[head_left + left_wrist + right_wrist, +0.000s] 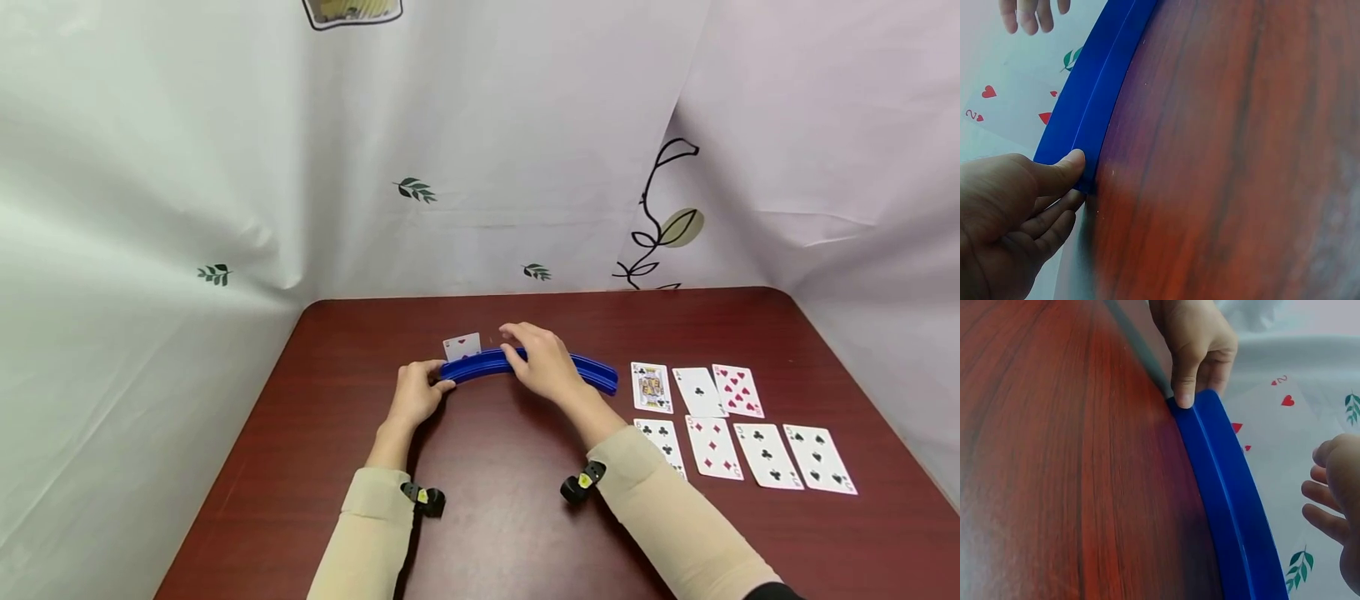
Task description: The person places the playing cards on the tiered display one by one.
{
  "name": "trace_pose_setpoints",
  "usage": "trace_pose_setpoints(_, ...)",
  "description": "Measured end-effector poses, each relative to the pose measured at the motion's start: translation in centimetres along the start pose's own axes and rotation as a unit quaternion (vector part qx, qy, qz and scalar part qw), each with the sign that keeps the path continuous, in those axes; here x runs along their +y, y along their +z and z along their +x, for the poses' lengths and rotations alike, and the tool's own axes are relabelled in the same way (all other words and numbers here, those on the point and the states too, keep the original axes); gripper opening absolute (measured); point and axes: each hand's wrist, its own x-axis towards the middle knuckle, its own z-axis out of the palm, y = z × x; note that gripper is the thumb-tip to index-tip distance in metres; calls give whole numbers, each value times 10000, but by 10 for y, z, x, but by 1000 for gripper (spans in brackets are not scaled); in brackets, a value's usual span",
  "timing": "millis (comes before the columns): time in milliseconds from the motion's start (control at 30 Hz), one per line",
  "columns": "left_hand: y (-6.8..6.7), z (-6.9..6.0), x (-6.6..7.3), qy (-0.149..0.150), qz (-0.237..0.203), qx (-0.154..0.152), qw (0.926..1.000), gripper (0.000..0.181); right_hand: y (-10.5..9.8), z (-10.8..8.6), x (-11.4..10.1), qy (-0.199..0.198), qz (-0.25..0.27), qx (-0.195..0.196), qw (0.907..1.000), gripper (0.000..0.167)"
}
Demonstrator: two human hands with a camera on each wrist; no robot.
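A curved blue playing card holder (597,374) lies across the table in the head view. At its left end my left hand (414,395) pinches it, thumb (1067,167) on the near face and fingers around the end. A two of hearts (462,345) stands upright in the holder beside that hand; its lower part is hidden behind the blue front. My right hand (547,367) hovers over the holder's middle with loosely bent fingers (1325,522) and nothing held. In the right wrist view those fingers are apart from the card.
To the right, several playing cards lie face up in two rows, among them a king (651,387), an ace of clubs (699,392) and a five of diamonds (713,447). My right forearm partly covers a clubs card (662,442). A white curtain (480,225) hangs behind the brown table (495,500).
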Motion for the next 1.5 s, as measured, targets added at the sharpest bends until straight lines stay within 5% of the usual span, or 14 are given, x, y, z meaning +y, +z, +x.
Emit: trace_pose_setpoints(1500, 2, 1, -5, 85, -46, 48, 9999, 29, -52, -51, 40, 251, -179, 665, 9973, 18)
